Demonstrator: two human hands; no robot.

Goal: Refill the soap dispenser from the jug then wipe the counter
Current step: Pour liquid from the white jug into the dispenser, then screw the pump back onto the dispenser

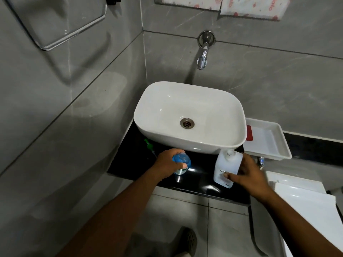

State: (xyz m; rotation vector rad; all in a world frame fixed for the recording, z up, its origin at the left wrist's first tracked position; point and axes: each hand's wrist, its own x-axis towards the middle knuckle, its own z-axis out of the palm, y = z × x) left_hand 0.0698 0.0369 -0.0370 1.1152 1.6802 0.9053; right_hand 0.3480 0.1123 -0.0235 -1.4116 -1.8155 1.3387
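Note:
A small blue soap dispenser (182, 161) stands on the black counter (200, 184) in front of the white basin, its top open with no pump on it. My left hand (168, 163) wraps around its body. To the right stands a translucent white jug (227, 165) with a label low on its front. My right hand (247, 173) holds the jug from the right side, thumb across the label. A green pump head (149, 145) with its tube lies on the counter at the left, beside the basin.
The white basin (189, 115) fills the back of the counter under a chrome wall tap (203, 52). A white tray (267, 141) with a red item sits to the right. A white toilet tank lid (304, 201) is at lower right. Grey tiled walls close in on the left.

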